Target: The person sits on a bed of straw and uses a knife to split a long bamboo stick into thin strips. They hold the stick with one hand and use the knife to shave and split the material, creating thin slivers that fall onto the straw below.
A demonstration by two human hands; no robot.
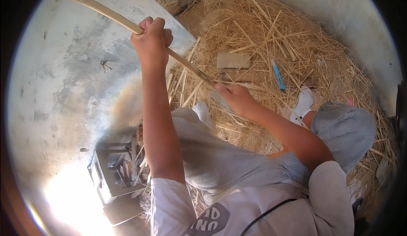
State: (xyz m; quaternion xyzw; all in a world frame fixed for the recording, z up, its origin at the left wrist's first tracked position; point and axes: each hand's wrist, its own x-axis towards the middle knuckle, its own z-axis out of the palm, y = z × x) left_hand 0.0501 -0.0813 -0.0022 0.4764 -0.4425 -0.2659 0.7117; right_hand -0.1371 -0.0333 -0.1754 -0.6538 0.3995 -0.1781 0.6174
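A long, pale bamboo strip (106, 12) slants from the upper left down toward the middle. My left hand (152, 39) is raised, with its fingers wrapped round the strip partway along. Lower and to the right, my right hand (237, 98) is closed at the strip's lower end, thumb along it. The strip looks darker just before these fingers. Beneath the right hand shows a greyish flat shape (220, 99); I cannot tell whether it is a blade held there or something lying on the floor.
Straw-like bamboo shavings (296, 36) cover the floor around my feet. A flat brick-like block (234, 61) and a blue-handled tool (278, 77) lie among them. A pale wall (63, 66) rises at left. A dark open frame (114, 172) holding scraps stands at lower left.
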